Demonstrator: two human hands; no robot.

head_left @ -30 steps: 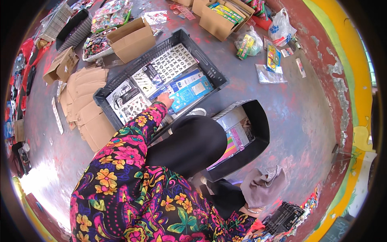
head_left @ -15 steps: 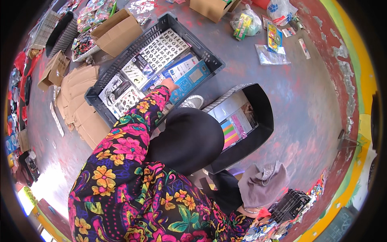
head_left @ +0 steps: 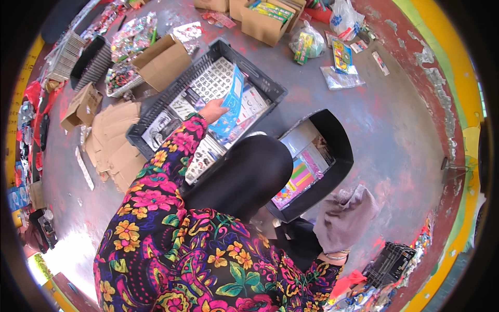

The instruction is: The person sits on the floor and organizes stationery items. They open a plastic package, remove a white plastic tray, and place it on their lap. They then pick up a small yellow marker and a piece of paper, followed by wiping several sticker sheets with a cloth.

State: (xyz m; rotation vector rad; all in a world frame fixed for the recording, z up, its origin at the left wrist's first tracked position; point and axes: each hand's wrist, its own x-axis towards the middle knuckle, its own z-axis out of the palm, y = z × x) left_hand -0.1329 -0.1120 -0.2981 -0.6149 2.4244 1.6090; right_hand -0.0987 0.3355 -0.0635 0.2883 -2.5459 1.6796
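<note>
My left hand (head_left: 213, 111) is closed on the edge of a thin blue printed packet (head_left: 234, 99), which is tilted up inside a dark plastic crate (head_left: 262, 73). Beneath and around it lie flat packs, among them a sheet of black letters (head_left: 210, 83) and a black-and-white patterned pack (head_left: 162, 130). At the lower right, a greyish-mauve cloth (head_left: 345, 218) is bunched in my right hand (head_left: 334, 256), its fingers mostly covered by the cloth. Between my knee and that hand stands a black fabric box (head_left: 340, 148) holding colourful flat packs (head_left: 299, 179).
Left of the crate are flattened cardboard (head_left: 115, 140), an open carton (head_left: 165, 62) and a woven basket (head_left: 89, 65). A carton of green-and-yellow boxes (head_left: 265, 28) and plastic bags (head_left: 345, 20) stand farther off. A black wire basket (head_left: 390, 265) is at lower right.
My left hand has taken hold of the blue packet and raised it from lying flat to a tilt. The cloth in my right hand has shifted slightly right. The view has turned a little.
</note>
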